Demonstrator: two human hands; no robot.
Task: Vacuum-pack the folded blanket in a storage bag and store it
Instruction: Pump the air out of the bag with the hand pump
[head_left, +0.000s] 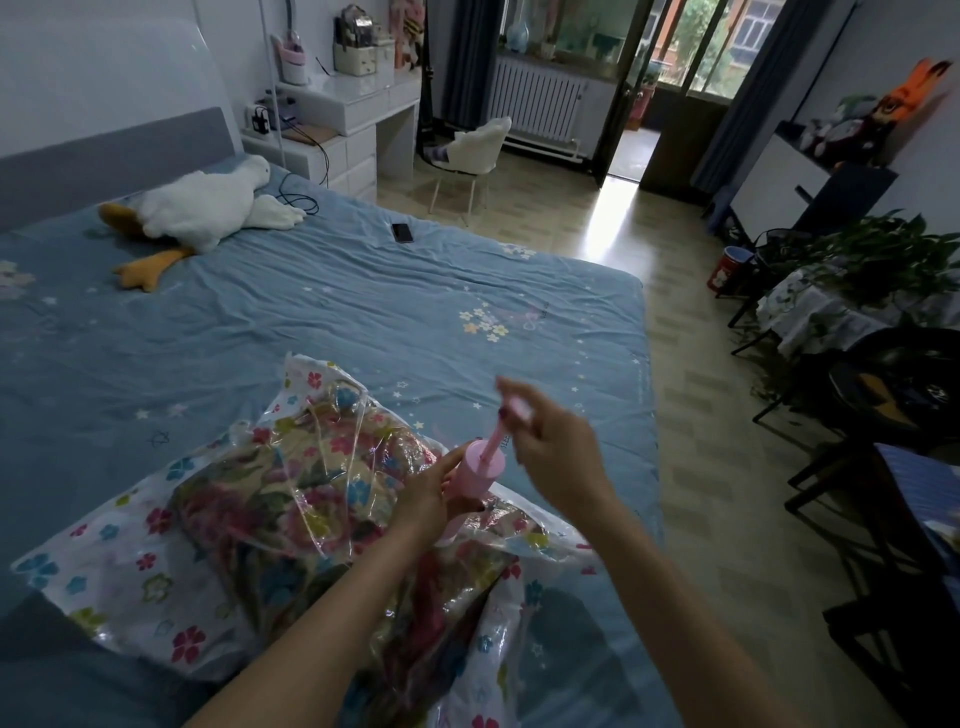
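pump between left hand, right hand

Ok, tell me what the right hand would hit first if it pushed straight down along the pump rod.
Probably the pink pump cylinder, which the left hand steadies on the storage bag. The right hand grips the raised handle; depth is uncertain.

Head view, single: worn high, facing forward and down, close over bed, room beyond.
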